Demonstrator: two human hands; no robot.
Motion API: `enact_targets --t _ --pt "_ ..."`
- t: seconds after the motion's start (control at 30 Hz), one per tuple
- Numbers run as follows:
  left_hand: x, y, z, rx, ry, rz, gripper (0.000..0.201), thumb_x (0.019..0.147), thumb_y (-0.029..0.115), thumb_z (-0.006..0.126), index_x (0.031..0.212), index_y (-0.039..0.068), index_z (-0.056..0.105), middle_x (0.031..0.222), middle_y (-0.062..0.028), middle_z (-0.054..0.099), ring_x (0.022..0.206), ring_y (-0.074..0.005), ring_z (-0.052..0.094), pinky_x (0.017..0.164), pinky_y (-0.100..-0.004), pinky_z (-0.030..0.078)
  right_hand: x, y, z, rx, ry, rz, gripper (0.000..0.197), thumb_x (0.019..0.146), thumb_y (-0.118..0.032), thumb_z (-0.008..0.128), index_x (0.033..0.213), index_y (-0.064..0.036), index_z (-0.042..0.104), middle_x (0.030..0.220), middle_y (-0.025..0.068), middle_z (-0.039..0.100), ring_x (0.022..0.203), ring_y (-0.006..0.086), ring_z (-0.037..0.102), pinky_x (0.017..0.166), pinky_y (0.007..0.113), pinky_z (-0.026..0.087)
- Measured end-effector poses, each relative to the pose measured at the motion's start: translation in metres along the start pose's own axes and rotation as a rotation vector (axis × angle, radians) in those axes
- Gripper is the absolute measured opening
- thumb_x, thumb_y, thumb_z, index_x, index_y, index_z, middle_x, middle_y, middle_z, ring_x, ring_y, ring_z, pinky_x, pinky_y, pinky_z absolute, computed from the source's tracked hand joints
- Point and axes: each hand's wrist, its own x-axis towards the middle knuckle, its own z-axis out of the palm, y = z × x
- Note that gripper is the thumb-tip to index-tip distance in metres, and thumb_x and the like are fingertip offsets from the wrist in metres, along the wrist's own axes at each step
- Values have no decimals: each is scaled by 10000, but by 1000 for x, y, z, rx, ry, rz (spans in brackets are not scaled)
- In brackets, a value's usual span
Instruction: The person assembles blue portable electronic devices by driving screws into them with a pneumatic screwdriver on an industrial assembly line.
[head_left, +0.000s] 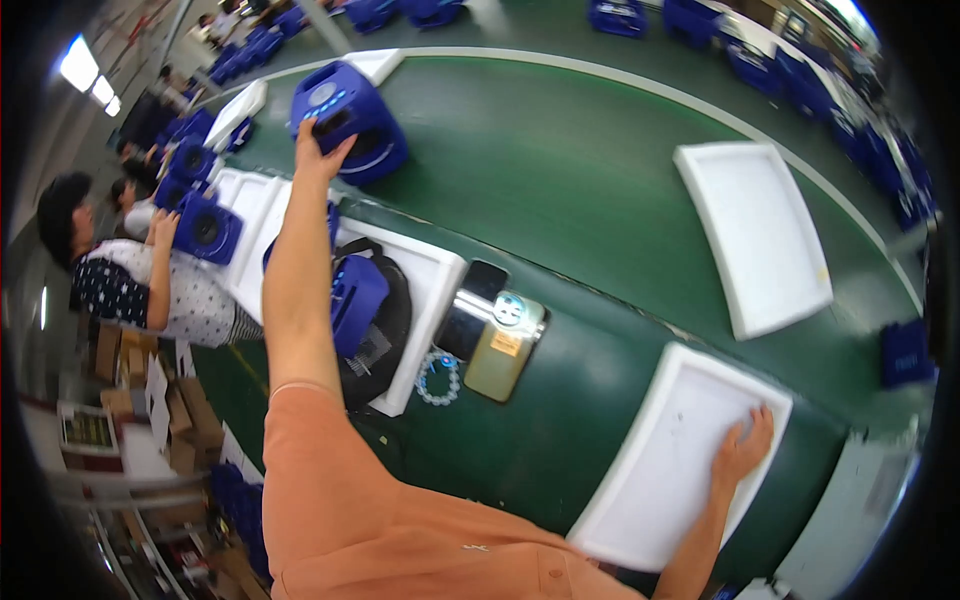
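Left hand (322, 158): pinching blue speaker (358, 108) near tabletop's (530, 130) far edge, likely steadying | right hand (745, 448): resting loosely spread by white tray's (665, 460) right edge

Left arm (300, 270) extended almost straight, well away from torso; left hand (320, 153) at full reach, thumb spread from forefinger, other fingers unclear; right forearm (700, 530) angled up; right hand (745, 450) loosely spread, thumb apart.

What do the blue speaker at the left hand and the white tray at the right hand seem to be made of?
Blue speaker: probably hard molded plastic, satin, judging by its smooth, rounded casing.
White tray: perhaps foam or plastic, matte, with thick, rounded rims.
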Motion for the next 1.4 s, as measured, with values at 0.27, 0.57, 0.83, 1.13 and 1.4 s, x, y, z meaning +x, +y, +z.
enact_targets --t 0.27,0.57,0.83,1.13,1.4 --pt "-205 3 55 -109 -423 -193 605 836 137 807 1345 17 503 1406 -186 535 1361 -399 495 1107 -671 463 44 -23 -24 297 -144 108 375 878 -172 710 1217 -16 670 1332 187 627 1252 372 577 1098 457 426" --pt "-572 -121 126 65 -876 -764 473 912 199 741 1291 10 532 1279 -182 572 1214 -407 592 1075 -636 512 133 -154 -169 1500 -185 112 674 1051 -510 493 1529 -38 437 1468 144 544 1357 248 516 1155 330 362" --pt "-703 -191 122 9 -493 -1032 867 883 83 796 1448 169 143 1427 -199 397 1308 -411 527 1090 -593 493 87 -34 -163 1826 -497 125 818 877 -384 668 1541 3 387 1456 203 538 1315 292 571 1120 396 470" --pt "-651 -179 56 326 -694 -952 855 907 141 665 1593 186 157 1217 -102 529 1187 -270 568 1037 -531 426 193 -118 -302 1152 403 -140 247 969 -138 585 1152 -8 688 1066 82 703 1012 158 648 902 315 496" --pt "-618 -190 87 240 -733 -466 740 925 262 663 1552 148 286 1407 -108 452 1242 -184 465 1068 -382 315 346 -93 -412 249 1129 172 715 908 -465 674 1281 119 495 1204 322 651 1146 471 634 1029 521 464"
